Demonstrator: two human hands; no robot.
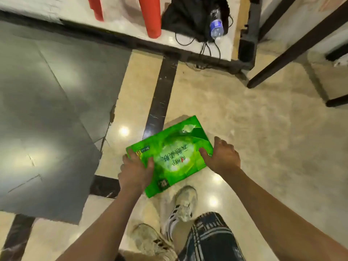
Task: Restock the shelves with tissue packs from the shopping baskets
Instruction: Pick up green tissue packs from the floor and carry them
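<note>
A large bright green tissue pack [172, 156] with white print is held flat above the beige floor, in the lower middle of the head view. My left hand [134, 171] grips its near left edge, thumb on top. My right hand [221, 156] clasps its right edge, thumb pressed on the top face. No shopping basket and no shelf with tissue packs shows in this view.
A grey floor panel [47, 110] lies to the left. A raised white ledge [116, 21] at the top carries red legs [151, 16], a black bag [188, 14] and a water bottle [216, 28]. Dark table legs [293, 51] slant at right. My shoes [183, 205] are below the pack.
</note>
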